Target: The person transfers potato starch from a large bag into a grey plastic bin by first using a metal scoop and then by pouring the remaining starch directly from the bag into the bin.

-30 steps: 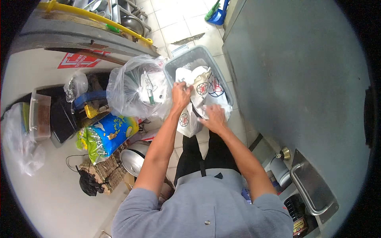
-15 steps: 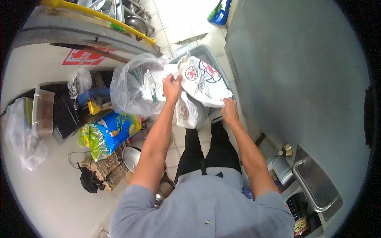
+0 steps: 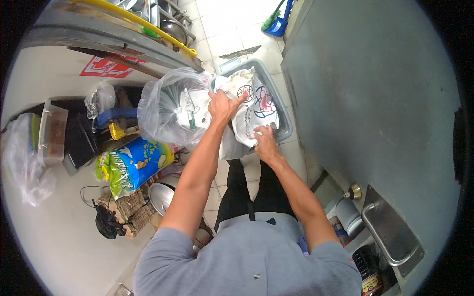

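Observation:
A white bag (image 3: pixel 266 106) with dark and red round prints lies bunched inside a grey plastic bin (image 3: pixel 285 111) in front of my legs. My left hand (image 3: pixel 224 107) rests on the bag's left part, thumb stretched away from the fingers. At the bag's near edge, my right hand (image 3: pixel 266 144) touches it with fingers bent and apart. Just left of the bin sits a large clear plastic bag (image 3: pixel 160 106) with white and green items inside. My left forearm covers part of it.
A grey door (image 3: pixel 370 98) with a metal handle (image 3: pixel 382 237) stands close on the right. Along the left wall are a blue and green package (image 3: pixel 140 160), a clear plastic container (image 3: pixel 53 133) and a round metal lid (image 3: pixel 160 197). A blue dustpan (image 3: pixel 277 27) is at the far end.
The white bag, earlier stretched between both hands over the bin's near rim, now lies further inside. My right hand moved left and let go of its corner; my left hand moved right and opened.

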A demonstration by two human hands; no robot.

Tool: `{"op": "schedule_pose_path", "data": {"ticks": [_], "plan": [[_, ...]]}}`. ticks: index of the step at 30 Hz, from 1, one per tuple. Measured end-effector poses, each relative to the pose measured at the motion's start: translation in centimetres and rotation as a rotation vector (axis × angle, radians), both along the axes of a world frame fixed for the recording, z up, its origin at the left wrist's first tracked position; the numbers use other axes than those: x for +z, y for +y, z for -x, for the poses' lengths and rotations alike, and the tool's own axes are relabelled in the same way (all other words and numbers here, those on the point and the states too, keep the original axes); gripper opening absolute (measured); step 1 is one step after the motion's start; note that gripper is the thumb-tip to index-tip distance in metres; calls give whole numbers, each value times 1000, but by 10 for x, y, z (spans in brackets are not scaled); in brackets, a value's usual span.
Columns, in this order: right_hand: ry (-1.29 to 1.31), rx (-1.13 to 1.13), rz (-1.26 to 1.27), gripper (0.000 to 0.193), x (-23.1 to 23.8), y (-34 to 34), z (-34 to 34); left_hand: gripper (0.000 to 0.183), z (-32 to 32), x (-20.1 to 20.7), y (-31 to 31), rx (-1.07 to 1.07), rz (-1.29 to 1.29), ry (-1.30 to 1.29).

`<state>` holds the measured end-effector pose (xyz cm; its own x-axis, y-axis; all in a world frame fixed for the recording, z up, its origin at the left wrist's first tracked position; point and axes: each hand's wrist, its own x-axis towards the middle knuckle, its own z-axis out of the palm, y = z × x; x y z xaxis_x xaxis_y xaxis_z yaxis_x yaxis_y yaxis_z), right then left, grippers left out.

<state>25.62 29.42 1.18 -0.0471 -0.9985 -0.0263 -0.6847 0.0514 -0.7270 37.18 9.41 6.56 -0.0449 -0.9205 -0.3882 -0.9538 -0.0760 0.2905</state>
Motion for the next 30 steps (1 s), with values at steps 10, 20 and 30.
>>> {"op": "schedule_pose_path", "data": {"ticks": [10,20,30], "plan": [[-249,-357,-216,32,-5,32,54,84,-34,-43,17,220,67,443],[494,-5,-456,55,65,-10,48,67,-32,1,149,252,-61,467],[306,-347,-615,49,24,-89,-8,55,4,-25,199,306,-248,847]]}}
